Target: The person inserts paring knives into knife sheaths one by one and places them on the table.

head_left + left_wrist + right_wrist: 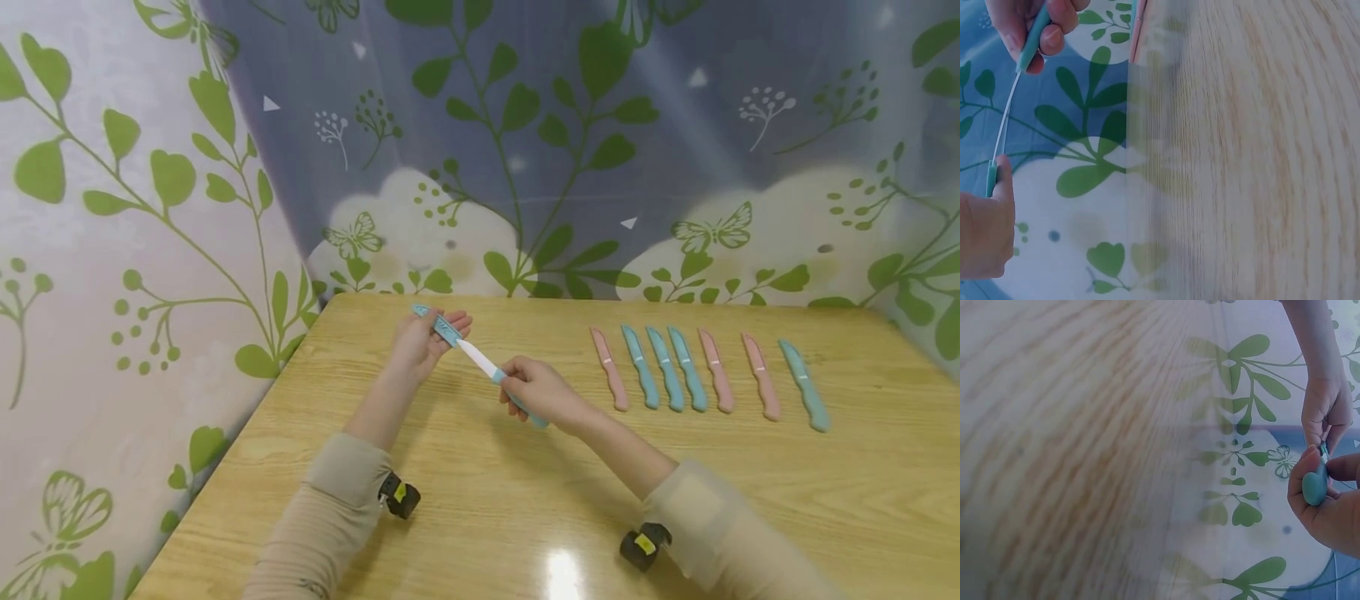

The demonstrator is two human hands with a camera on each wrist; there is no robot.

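Observation:
Above the wooden table my left hand [418, 343] pinches a blue blade sheath [444, 329] under its thumb, with the other fingers stretched out behind it. My right hand [546, 393] grips a paring knife [477, 360] by its light-blue handle. Its white blade points up and left, the tip right at the mouth of the sheath. The left wrist view shows the thin blade running edge-on between the knife handle [1034, 39] and the sheath [991, 178]. In the right wrist view the rounded handle end [1314, 489] pokes out of the right fist.
To the right lies a spaced row of several sheathed knives, among them a pink knife [610, 368], a blue knife [640, 367] and a greenish knife [805, 385] at the far end. A patterned curtain [480, 167] hangs behind and left of the table [480, 517].

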